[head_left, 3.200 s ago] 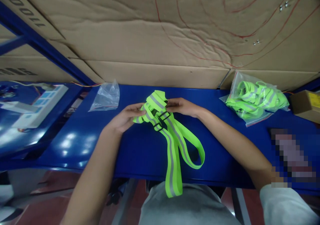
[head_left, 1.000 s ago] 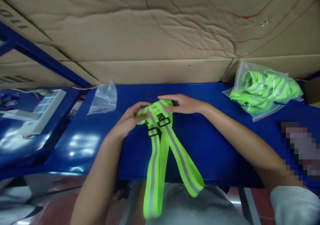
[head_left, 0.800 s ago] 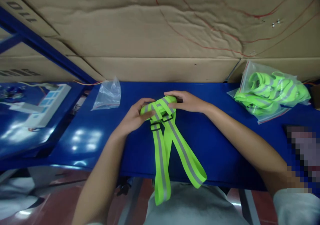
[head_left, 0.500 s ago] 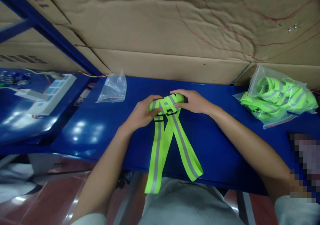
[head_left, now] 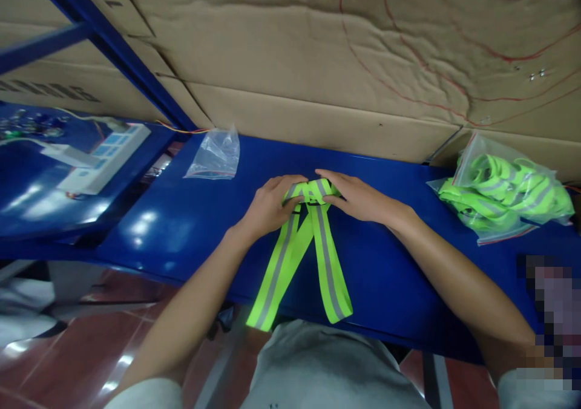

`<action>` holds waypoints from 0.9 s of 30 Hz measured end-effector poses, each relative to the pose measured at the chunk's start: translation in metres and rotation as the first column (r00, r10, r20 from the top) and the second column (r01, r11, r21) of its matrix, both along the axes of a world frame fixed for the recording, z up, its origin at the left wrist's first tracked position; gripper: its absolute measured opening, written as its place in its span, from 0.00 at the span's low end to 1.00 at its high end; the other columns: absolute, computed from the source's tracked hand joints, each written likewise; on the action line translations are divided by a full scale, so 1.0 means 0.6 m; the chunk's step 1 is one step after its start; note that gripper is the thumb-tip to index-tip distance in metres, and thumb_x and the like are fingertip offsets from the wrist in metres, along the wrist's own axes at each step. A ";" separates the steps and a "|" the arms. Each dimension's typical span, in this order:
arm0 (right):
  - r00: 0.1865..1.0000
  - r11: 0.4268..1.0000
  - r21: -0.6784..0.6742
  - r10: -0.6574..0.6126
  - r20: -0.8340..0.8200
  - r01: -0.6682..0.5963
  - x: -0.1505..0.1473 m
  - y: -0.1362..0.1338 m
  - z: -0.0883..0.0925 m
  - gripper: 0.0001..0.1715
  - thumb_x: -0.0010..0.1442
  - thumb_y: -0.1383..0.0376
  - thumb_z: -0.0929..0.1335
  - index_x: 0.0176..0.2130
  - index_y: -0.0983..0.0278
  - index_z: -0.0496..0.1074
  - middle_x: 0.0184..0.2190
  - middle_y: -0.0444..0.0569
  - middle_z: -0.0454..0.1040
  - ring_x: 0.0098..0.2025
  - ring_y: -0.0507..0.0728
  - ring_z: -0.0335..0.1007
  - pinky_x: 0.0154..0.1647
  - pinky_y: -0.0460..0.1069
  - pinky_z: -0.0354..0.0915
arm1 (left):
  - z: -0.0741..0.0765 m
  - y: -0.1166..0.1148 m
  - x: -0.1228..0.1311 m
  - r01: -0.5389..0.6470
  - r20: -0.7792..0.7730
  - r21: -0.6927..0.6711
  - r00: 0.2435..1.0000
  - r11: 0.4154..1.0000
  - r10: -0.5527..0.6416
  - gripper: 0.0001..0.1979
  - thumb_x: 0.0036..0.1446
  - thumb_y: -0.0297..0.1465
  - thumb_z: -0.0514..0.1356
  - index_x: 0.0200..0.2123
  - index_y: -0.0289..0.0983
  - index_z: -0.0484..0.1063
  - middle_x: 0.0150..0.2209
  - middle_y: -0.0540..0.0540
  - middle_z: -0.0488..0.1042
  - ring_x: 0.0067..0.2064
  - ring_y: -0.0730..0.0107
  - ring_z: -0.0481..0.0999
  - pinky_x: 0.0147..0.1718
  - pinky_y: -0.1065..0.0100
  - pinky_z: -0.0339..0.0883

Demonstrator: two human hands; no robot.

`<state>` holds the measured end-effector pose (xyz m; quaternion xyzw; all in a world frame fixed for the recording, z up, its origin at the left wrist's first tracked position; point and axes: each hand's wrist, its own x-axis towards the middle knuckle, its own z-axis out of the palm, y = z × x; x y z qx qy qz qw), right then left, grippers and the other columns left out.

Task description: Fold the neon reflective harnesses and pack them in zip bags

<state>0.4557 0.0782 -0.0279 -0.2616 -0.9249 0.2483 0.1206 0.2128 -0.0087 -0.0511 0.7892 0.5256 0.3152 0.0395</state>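
A neon-green reflective strap point(head_left: 325, 258) with a grey stripe is bunched into a folded bundle between my hands. My left hand point(head_left: 275, 202) closes on the bundle's left end, thumb in front and fingers behind. On its right end my right hand point(head_left: 358, 196) grips in the same way, fingers over the top and thumb at the front. Black slider buckles point(head_left: 313, 203) show at the lower edge of the folds. Two strap lengths hang down toward me, spread apart, and the left one passes the table's front edge. My palms hide the ends of the bundle.
On the blue table point(head_left: 390, 276) a clear zip bag point(head_left: 213, 153) lies at the back left. Plastic bags with more green straps point(head_left: 508, 185) sit at the right. A white power strip point(head_left: 106, 160) is on the left table. Cardboard point(head_left: 290, 52) stands behind.
My hands have squeezed the folded strap into a narrower bundle. The hanging lengths have swung to the left, and the whole view has shifted slightly.
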 end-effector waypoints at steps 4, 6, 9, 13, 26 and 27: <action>0.997 0.994 0.081 0.065 0.053 -0.069 0.002 -0.015 -0.005 0.42 0.70 0.65 0.64 0.76 0.64 0.46 0.75 0.61 0.50 0.77 0.65 0.47 0.74 0.65 0.55 | 0.000 0.002 0.002 0.025 -0.089 0.159 0.996 0.987 -0.011 0.13 0.68 0.28 0.59 0.55 0.38 0.70 0.50 0.42 0.80 0.54 0.57 0.79 0.52 0.58 0.70; 0.993 0.987 0.147 0.049 0.107 -0.064 -0.003 -0.023 -0.010 0.38 0.70 0.71 0.60 0.75 0.67 0.48 0.74 0.62 0.52 0.77 0.65 0.45 0.75 0.65 0.52 | -0.004 0.002 0.003 0.043 -0.152 0.182 0.988 0.982 -0.015 0.12 0.67 0.26 0.59 0.52 0.37 0.70 0.48 0.42 0.81 0.51 0.56 0.80 0.49 0.57 0.70; 0.986 0.966 0.259 -0.017 0.166 -0.027 -0.017 -0.043 -0.017 0.35 0.69 0.76 0.54 0.72 0.71 0.56 0.71 0.63 0.59 0.76 0.65 0.48 0.76 0.65 0.52 | -0.013 -0.005 0.005 0.044 -0.241 0.152 0.971 0.987 -0.006 0.11 0.63 0.22 0.59 0.47 0.37 0.71 0.43 0.43 0.81 0.46 0.54 0.80 0.45 0.56 0.70; 0.984 0.950 0.311 -0.077 0.160 0.023 -0.029 -0.081 -0.033 0.32 0.71 0.73 0.55 0.71 0.75 0.59 0.71 0.67 0.58 0.76 0.68 0.45 0.76 0.65 0.52 | -0.014 -0.027 0.007 0.031 -0.290 0.055 0.957 0.998 -0.013 0.10 0.62 0.22 0.59 0.46 0.37 0.71 0.45 0.41 0.80 0.48 0.53 0.79 0.46 0.55 0.70; 0.972 0.985 -0.101 -0.155 -0.178 0.138 0.004 -0.025 -0.022 0.27 0.65 0.66 0.68 0.62 0.60 0.70 0.60 0.55 0.74 0.62 0.61 0.71 0.65 0.61 0.67 | 0.048 -0.002 -0.041 0.357 0.233 -0.370 0.929 0.858 -0.286 0.10 0.64 0.32 0.62 0.47 0.44 0.80 0.49 0.44 0.79 0.51 0.62 0.80 0.54 0.56 0.72; 0.965 0.976 -0.120 -0.202 -0.166 0.184 0.004 -0.019 -0.026 0.34 0.62 0.64 0.71 0.65 0.61 0.67 0.62 0.57 0.71 0.64 0.63 0.69 0.65 0.62 0.67 | 0.047 0.003 -0.042 0.356 0.227 -0.385 0.931 0.851 -0.287 0.10 0.62 0.32 0.63 0.46 0.44 0.81 0.49 0.44 0.78 0.51 0.61 0.79 0.55 0.55 0.72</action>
